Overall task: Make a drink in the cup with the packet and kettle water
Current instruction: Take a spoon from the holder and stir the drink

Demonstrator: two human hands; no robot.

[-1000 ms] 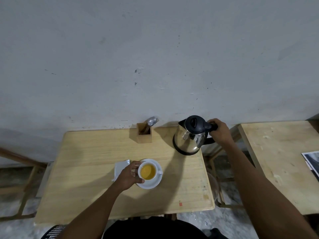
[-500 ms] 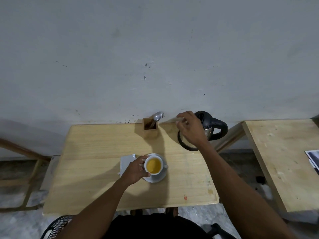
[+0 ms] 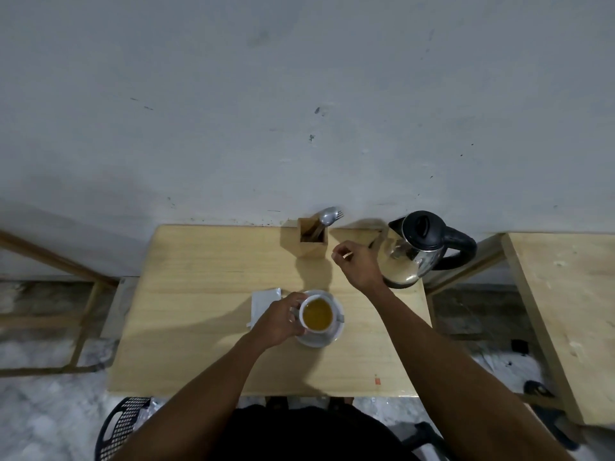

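Observation:
A white cup (image 3: 316, 315) full of amber liquid sits on a white saucer (image 3: 334, 337) in the middle of the wooden table (image 3: 206, 294). My left hand (image 3: 279, 319) grips the cup's left side. A white packet (image 3: 261, 302) lies flat just left of the saucer, partly under that hand. The steel kettle (image 3: 416, 249) with black lid and handle stands at the table's back right corner. My right hand (image 3: 356, 264) hovers between the kettle and the wooden cutlery holder (image 3: 312, 239), fingers curled, holding nothing that I can make out.
A spoon (image 3: 326, 217) and a fork stick out of the cutlery holder by the wall. A second wooden table (image 3: 565, 311) stands to the right across a narrow gap. A black mesh chair (image 3: 123, 427) shows at the bottom left.
My right hand let go of the kettle's handle and moved left, toward the cutlery holder. The kettle now stands upright on the table. My left hand stays on the cup.

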